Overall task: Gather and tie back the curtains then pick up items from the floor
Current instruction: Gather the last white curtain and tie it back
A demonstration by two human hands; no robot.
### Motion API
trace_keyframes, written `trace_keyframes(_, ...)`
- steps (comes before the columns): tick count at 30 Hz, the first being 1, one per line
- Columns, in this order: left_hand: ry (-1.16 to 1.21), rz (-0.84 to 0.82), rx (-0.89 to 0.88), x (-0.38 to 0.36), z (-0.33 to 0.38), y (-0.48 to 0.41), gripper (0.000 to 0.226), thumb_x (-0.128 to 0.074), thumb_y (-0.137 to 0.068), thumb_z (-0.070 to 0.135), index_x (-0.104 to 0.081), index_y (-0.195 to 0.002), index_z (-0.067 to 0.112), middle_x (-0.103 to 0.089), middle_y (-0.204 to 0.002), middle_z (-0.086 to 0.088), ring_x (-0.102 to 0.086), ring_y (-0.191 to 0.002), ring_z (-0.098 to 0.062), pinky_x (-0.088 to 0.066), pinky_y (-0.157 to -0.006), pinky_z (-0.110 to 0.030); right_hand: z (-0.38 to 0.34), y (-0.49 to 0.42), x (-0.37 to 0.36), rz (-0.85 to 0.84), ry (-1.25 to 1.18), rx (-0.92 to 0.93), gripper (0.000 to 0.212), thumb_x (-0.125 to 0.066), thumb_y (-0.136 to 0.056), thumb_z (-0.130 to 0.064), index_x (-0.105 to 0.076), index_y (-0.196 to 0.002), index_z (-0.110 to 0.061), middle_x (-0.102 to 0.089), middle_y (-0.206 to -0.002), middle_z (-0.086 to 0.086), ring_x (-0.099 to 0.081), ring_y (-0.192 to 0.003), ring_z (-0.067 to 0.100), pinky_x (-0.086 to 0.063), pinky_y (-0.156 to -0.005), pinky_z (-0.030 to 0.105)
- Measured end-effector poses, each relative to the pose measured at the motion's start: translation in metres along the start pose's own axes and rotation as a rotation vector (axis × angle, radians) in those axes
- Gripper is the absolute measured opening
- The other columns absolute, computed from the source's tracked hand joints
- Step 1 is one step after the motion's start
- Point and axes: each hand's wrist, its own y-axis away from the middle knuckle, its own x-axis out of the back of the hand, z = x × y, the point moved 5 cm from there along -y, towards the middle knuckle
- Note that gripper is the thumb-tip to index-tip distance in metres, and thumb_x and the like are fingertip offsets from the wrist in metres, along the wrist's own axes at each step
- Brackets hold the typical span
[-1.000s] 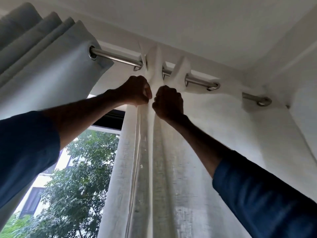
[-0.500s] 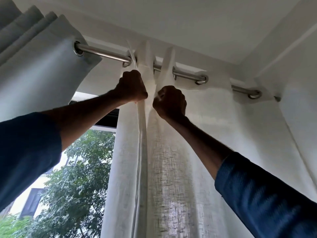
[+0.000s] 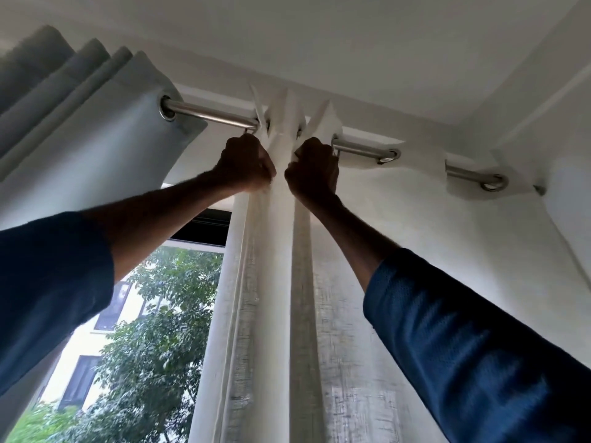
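While I reach up to the rod (image 3: 208, 111), my left hand (image 3: 244, 166) and right hand (image 3: 315, 169) are each fisted around folds of the white curtain (image 3: 281, 282) just under the rod's middle. Gathering looks partly done: two rings (image 3: 388, 156) stand spread toward the rod's right end by the wall (image 3: 569, 187). Tying and the pick-up are not yet done. Bare rod runs left to the grey curtain (image 3: 80, 139)

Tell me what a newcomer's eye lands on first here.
Two raised hands, the left hand and the right hand, grip folds of the white curtain at centre, just under the metal rod. A pleated grey curtain hangs bunched at upper left, and a leafy tree shows through the window at lower left.
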Motion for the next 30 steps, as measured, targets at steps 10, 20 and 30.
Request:
trace_keyframes(10,0.031,-0.039,0.015,-0.016,0.009,0.034,0.019,-0.078,-0.074,0.001,-0.080,-0.086,0.016,-0.050,-0.061,0.016,-0.047,-0.058,0.002,-0.036,-0.056,0.000,0.063,0.061,0.001,-0.017,-0.241,-0.306,0.017,-0.078,-0.077,-0.018,-0.063,-0.082,-0.014,-0.065,-0.087,0.001,-0.056,-0.079,0.019,-0.036,-0.060,0.020)
trace_keyframes(20,0.084,-0.033,0.018,-0.036,0.009,0.065,0.014,-0.070,-0.076,0.005,-0.081,-0.081,0.014,-0.076,-0.077,-0.001,-0.065,-0.070,-0.010,-0.043,-0.069,-0.014,0.034,0.108,-0.004,0.045,-0.068,0.044,0.008,-0.064,-0.092,-0.007,-0.070,-0.090,-0.002,-0.063,-0.098,0.013,-0.062,-0.084,0.030,-0.044,-0.062,0.033)
trace_keyframes(30,0.293,-0.052,0.353,-0.032,0.023,0.057,0.031,-0.076,-0.078,0.032,-0.061,-0.074,0.005,-0.069,-0.073,-0.011,-0.073,-0.062,-0.030,-0.062,-0.053,-0.043,0.024,0.109,-0.007,0.005,-0.175,0.197,0.018,-0.068,-0.093,-0.029,-0.076,-0.086,-0.015,-0.071,-0.082,0.004,-0.066,-0.070,0.017,-0.053,-0.062,0.030)
